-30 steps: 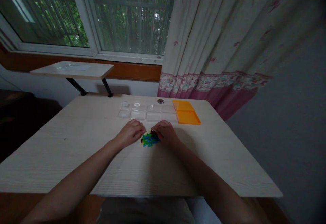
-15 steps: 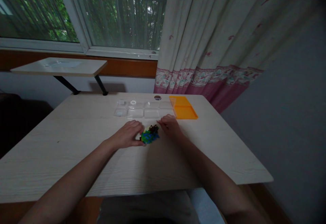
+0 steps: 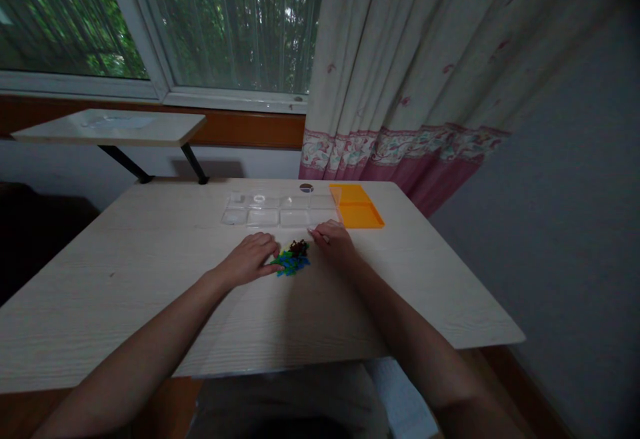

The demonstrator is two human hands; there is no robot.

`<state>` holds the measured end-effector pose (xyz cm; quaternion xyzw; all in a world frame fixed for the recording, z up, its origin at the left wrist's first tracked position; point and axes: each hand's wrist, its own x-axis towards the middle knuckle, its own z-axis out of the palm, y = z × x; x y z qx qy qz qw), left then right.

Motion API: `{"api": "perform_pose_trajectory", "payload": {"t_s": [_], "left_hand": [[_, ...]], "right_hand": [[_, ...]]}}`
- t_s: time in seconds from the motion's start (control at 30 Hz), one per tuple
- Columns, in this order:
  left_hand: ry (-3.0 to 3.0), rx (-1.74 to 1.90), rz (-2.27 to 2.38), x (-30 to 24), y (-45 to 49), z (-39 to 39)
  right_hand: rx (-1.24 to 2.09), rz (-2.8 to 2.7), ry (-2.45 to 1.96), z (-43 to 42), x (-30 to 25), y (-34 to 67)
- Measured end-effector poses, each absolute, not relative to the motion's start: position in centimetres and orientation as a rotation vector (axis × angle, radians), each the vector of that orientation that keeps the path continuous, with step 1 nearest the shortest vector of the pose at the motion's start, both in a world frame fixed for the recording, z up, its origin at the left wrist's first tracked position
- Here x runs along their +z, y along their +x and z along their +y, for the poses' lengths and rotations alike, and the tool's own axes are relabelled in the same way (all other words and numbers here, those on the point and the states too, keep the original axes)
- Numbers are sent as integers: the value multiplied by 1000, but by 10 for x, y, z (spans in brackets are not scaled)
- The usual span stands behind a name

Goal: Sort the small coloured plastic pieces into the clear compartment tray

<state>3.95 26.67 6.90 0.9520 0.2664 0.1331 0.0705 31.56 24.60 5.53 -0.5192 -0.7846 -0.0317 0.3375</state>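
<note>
We see a small heap of plastic pieces (image 3: 290, 264) at the middle of the frame, slightly below centre, lying on the pale wood-grain surface (image 3: 425, 272). Blue and green pieces make up its lower part, dark brown pieces (image 3: 299, 248) sit at its upper right, and a little yellow shows at its upper left.

We have the left hand (image 3: 254, 254) at the heap's left edge, thumb and fingers parted around that side, with the thumb tip touching or just beside the green pieces; we cannot tell which. We have the right hand (image 3: 333, 238) just right of and above the heap, apart from it, its thumb and forefinger drawn narrowly together. Something small and pale may show at those fingertips, but we cannot tell whether they hold anything.

Above both hands in the frame, we find a clear tray (image 3: 263, 218) with two rows of compartments. Its right end meets an orange tray (image 3: 360, 216), which a ridge splits into two parts. Behind them is a round hole (image 3: 307, 188) near the surface's far edge.

At the left of the frame, we see a raised shelf (image 3: 170, 130) on black brackets; a window (image 3: 240, 32) fills the upper left, and a flowered curtain (image 3: 370, 59) hangs at upper right.
</note>
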Motion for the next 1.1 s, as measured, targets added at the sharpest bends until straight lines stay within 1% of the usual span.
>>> {"api": "perform_pose_trajectory", "payload": {"t_s": [0.23,0.47,0.67,1.1], "left_hand": [[2819,412,803,71,39,268],[2692,412,702,79,21,281],[2572,396,630,75,15,289],[2473,399,742,66,15,294]], "right_hand": [[-35,-2053,-1356,247,51,314],[7,-2077,-1363,246,54,315],[80,-2119,-1311,247,51,314],[77,-2237,-1291,244,57,303]]}}
